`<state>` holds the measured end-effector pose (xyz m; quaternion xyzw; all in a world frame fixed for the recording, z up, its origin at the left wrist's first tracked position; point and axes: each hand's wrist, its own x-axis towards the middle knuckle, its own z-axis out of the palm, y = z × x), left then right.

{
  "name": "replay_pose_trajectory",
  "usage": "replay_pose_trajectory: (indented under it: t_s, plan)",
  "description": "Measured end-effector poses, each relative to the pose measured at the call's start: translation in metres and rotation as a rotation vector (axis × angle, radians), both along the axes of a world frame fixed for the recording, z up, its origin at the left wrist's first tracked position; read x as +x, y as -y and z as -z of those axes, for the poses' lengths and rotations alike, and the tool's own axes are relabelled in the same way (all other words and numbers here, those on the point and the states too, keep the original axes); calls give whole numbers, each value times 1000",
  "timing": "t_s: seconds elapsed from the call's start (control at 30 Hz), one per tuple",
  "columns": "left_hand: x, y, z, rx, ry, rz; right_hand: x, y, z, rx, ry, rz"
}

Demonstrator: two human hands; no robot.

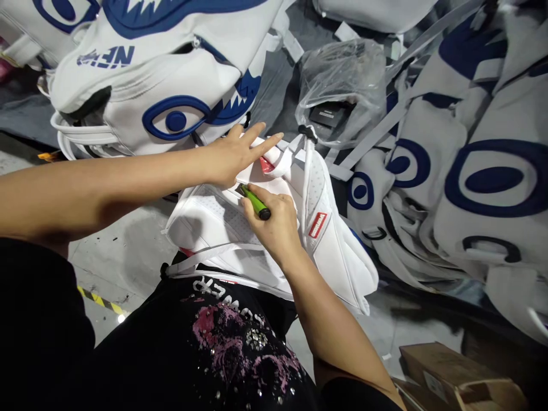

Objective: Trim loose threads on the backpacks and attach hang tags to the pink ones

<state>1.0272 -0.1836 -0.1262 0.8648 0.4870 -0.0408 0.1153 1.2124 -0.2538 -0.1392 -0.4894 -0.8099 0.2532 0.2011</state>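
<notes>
A white bag (pixel 226 220) with dotted mesh padding lies in front of my body, its strap (pixel 317 188) with a red label standing up on the right side. My left hand (pixel 235 157) rests on its upper part, fingers stretched out and spread. In my right hand (pixel 276 220) is a green pen-like tool (pixel 257 202) with a black end, gripped between thumb and fingers. Its dark tip points at the bag's fabric, close below my left hand. Whether the tip touches the fabric I cannot tell. A small red patch (pixel 266 165) shows beside my left fingertips.
White bags with blue eyes (pixel 171 74) are heaped behind my left hand, and more bags (pixel 483 188) lie at the right. A clear plastic bag (pixel 342 80) with a black item inside sits on the grey table cover (pixel 274 85). Cardboard boxes (pixel 454 371) stand at the lower right.
</notes>
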Motion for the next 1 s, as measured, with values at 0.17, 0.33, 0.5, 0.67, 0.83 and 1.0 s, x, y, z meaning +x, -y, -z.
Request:
replay_pose_trajectory:
  t_s: [0.17, 0.33, 0.5, 0.67, 0.83, 1.0]
  plan:
    - [-7, -6, 1, -58, 15, 14, 4, 3, -3, 13, 30, 41]
    - [-5, -8, -1, -60, 4, 16, -9, -1, -3, -49, -65, 0]
    - [-7, -10, 2, -45, 8, 40, -15, -3, -6, -15, 2, 41]
    - [-7, -17, 15, -37, 49, 49, -18, -3, -6, -66, -52, 26]
    - [-2, -15, 10, -97, 36, -2, -22, -3, -6, -59, -57, 38]
    - [-2, -6, -5, -118, 47, -14, -20, -2, -9, -59, -15, 72]
